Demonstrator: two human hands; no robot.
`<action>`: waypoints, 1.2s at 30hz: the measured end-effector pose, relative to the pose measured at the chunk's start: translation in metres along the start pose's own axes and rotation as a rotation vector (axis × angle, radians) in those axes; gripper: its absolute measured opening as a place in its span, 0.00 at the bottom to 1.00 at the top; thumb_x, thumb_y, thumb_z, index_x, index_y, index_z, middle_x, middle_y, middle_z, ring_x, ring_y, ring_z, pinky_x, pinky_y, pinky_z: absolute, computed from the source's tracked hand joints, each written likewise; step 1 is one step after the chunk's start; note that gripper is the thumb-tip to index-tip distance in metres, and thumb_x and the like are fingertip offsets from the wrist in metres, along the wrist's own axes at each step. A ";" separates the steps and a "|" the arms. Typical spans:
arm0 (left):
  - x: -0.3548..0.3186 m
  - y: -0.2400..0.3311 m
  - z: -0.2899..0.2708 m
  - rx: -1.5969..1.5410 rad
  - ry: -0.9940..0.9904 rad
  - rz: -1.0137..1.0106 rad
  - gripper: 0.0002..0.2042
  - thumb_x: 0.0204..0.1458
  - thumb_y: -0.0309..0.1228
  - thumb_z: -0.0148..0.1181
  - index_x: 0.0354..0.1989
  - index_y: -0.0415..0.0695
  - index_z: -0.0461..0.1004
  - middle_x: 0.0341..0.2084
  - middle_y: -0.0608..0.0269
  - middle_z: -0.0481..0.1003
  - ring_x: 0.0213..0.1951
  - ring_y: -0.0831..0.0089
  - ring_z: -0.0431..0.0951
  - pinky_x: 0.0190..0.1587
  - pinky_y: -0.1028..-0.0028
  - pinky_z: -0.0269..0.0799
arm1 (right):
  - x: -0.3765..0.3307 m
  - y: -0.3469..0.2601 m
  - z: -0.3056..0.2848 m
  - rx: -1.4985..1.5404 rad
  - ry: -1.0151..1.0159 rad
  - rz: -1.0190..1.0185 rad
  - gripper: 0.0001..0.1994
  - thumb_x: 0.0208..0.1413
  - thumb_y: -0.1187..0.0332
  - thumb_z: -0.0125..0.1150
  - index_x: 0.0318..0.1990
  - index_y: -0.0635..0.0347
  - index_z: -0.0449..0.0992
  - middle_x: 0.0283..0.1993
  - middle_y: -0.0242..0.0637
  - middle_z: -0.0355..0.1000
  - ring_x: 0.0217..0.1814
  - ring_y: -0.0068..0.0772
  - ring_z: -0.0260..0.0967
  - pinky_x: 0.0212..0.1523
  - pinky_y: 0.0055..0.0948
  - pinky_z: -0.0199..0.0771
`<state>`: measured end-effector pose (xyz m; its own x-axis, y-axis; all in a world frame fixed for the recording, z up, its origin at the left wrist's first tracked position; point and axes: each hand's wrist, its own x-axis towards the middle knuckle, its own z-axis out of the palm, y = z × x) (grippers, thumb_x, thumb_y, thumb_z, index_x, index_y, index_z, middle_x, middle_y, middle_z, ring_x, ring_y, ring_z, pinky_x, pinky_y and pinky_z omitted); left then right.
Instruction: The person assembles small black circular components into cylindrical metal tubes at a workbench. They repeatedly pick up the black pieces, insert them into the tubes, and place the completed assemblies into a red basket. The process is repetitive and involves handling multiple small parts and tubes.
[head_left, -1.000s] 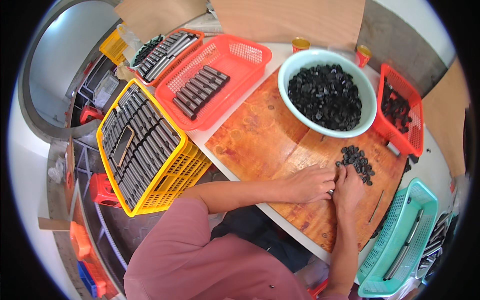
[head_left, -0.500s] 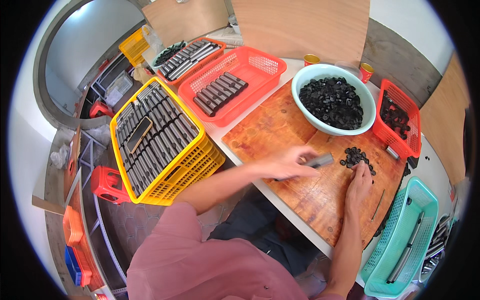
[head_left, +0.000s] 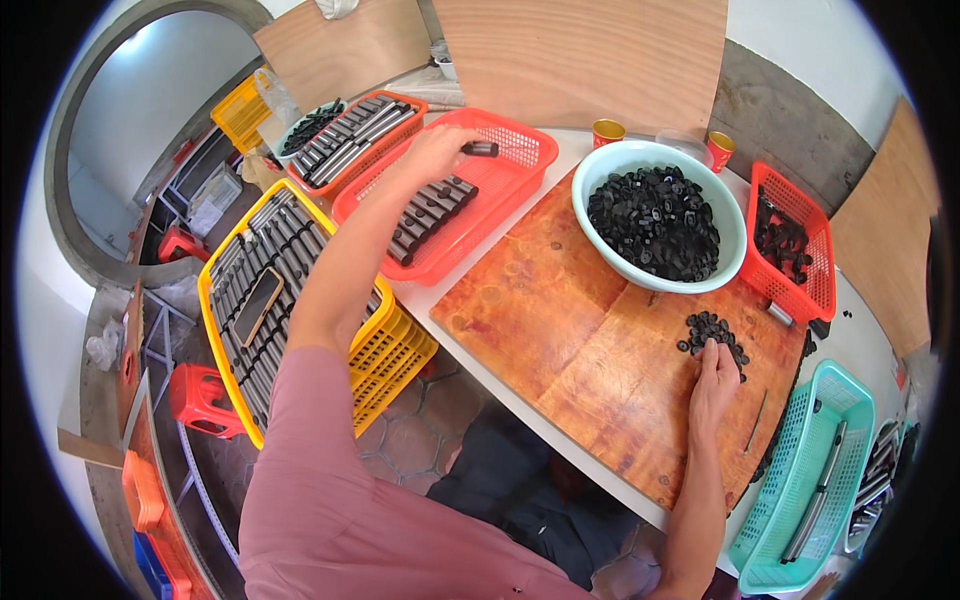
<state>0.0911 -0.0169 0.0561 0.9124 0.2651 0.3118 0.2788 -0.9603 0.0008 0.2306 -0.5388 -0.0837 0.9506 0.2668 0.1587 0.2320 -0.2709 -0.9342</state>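
Note:
My left hand [head_left: 438,158] is closed on a short dark grey tube [head_left: 482,149] above the far part of the red basket [head_left: 505,205]. Beneath my wrist, a row of similar grey tubes [head_left: 430,215] lies in that basket. On the wooden board [head_left: 560,330], my right hand [head_left: 714,388] rests with its fingertips pinched at the near side of a small heap of black disc-like pieces [head_left: 712,328]. Whatever is between those fingertips is too small to make out.
Behind the heap stands a pale blue bowl [head_left: 590,245] full of black parts. A red basket [head_left: 825,265] and a teal basket [head_left: 745,550] line the right side. At left, a yellow crate [head_left: 400,355] holds tubes and a phone [head_left: 258,305]. A thin rod [head_left: 755,422] lies on the board.
My left hand has swung from the middle of the board, up and left, to over the red basket, carrying the grey tube. My right hand stays at the heap.

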 end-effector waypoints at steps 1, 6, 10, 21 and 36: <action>0.007 -0.012 0.015 0.041 -0.061 -0.025 0.17 0.51 0.22 0.64 0.50 0.49 0.81 0.42 0.53 0.80 0.49 0.51 0.80 0.52 0.55 0.76 | 0.000 -0.002 0.002 -0.006 -0.001 0.007 0.19 0.71 0.64 0.55 0.26 0.65 0.70 0.21 0.28 0.57 0.25 0.20 0.52 0.27 0.29 0.53; 0.038 -0.048 0.079 0.157 -0.190 0.007 0.12 0.53 0.23 0.60 0.42 0.52 0.84 0.42 0.56 0.83 0.49 0.53 0.83 0.49 0.54 0.79 | -0.001 -0.003 0.001 -0.004 0.015 0.020 0.20 0.71 0.64 0.55 0.25 0.64 0.68 0.21 0.27 0.58 0.25 0.19 0.52 0.27 0.27 0.52; 0.050 -0.070 0.113 0.186 -0.263 0.037 0.09 0.53 0.24 0.60 0.39 0.49 0.85 0.43 0.55 0.83 0.49 0.54 0.83 0.50 0.55 0.79 | -0.001 0.002 0.001 0.002 0.035 0.012 0.20 0.71 0.64 0.55 0.24 0.63 0.68 0.20 0.27 0.58 0.24 0.18 0.52 0.26 0.26 0.52; 0.043 -0.085 0.122 -0.101 -0.327 -0.036 0.21 0.49 0.15 0.55 0.50 0.46 0.84 0.47 0.45 0.82 0.52 0.50 0.81 0.55 0.59 0.76 | -0.003 -0.008 0.005 -0.014 0.027 0.007 0.19 0.71 0.66 0.55 0.24 0.62 0.68 0.21 0.25 0.57 0.24 0.16 0.51 0.26 0.25 0.50; 0.011 -0.104 0.110 -0.114 -0.267 -0.023 0.28 0.47 0.14 0.48 0.58 0.44 0.80 0.50 0.43 0.80 0.56 0.48 0.78 0.61 0.57 0.72 | 0.000 0.000 0.002 -0.094 0.011 0.000 0.19 0.70 0.64 0.57 0.25 0.63 0.71 0.20 0.25 0.58 0.24 0.17 0.51 0.26 0.26 0.50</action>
<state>0.1055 0.0951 -0.0448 0.9571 0.2853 0.0495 0.2782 -0.9535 0.1162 0.2299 -0.5372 -0.0840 0.9525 0.2571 0.1630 0.2503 -0.3569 -0.9000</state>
